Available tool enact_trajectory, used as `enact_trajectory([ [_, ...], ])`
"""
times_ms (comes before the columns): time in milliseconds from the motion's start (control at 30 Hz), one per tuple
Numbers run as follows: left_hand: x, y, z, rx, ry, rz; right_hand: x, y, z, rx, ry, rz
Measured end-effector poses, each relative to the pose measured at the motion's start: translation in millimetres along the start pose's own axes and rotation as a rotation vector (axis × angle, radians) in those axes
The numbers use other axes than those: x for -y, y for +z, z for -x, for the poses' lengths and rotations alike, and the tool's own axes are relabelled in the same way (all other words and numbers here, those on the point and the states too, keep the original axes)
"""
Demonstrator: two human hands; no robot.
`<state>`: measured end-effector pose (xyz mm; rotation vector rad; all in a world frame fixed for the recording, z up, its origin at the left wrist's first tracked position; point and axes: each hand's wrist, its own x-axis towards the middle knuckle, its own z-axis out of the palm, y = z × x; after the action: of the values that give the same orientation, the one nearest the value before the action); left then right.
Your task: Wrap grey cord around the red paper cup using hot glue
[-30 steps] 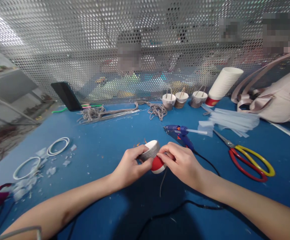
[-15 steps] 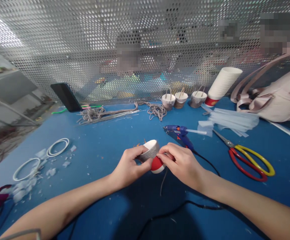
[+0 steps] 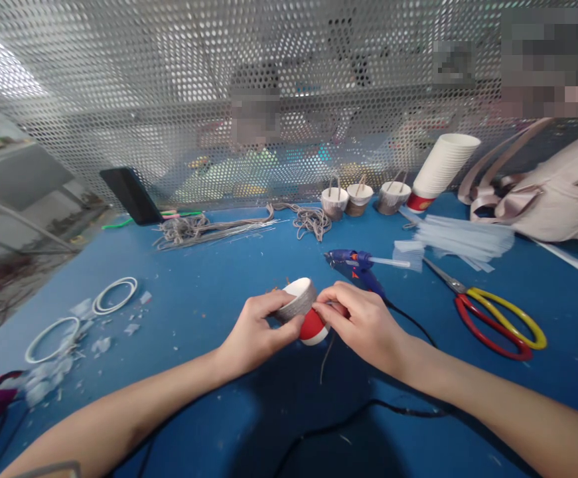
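A paper cup (image 3: 312, 326) lies tilted between my hands, its white inside facing up and away. Grey cord is wound round its upper part, while the lower part shows bare red with a white base. My left hand (image 3: 261, 325) is closed round the cup's left side, thumb on the front. With thumb and fingers pinched together at the cup's right side, my right hand (image 3: 363, 322) holds the grey cord (image 3: 325, 362), whose loose end hangs below. The pinched spot itself is partly hidden by the fingers.
A blue glue gun (image 3: 356, 260) lies beyond my right hand. Scissors (image 3: 492, 318) lie to the right, near glue sticks (image 3: 468, 239). At the back stand cord-wrapped cups (image 3: 334, 202), a cup stack (image 3: 442, 166), cord bundles (image 3: 184, 231) and a phone (image 3: 130, 194). White rings (image 3: 114, 295) lie left.
My right hand has shifted very slightly at the cup's side. The cup and my left hand stay almost the same; the whole view has moved a little.
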<state>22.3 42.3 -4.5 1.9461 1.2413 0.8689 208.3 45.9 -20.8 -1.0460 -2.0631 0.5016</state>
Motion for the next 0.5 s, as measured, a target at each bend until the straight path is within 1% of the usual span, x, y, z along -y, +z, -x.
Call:
enact_trajectory([
  [267,3.8,-0.3,-0.1,-0.001,-0.004,0.059,0.4,-1.9,-1.8,-0.014,0.017,-0.023],
  [400,1.4,-1.9,-0.3,0.004,-0.026,0.08,1.4,-2.4,-2.8,-0.009,0.02,-0.027],
  [500,-1.4,-3.3,-0.8,0.017,-0.016,0.073,1.7,-2.5,-2.8,-0.003,0.031,-0.036],
])
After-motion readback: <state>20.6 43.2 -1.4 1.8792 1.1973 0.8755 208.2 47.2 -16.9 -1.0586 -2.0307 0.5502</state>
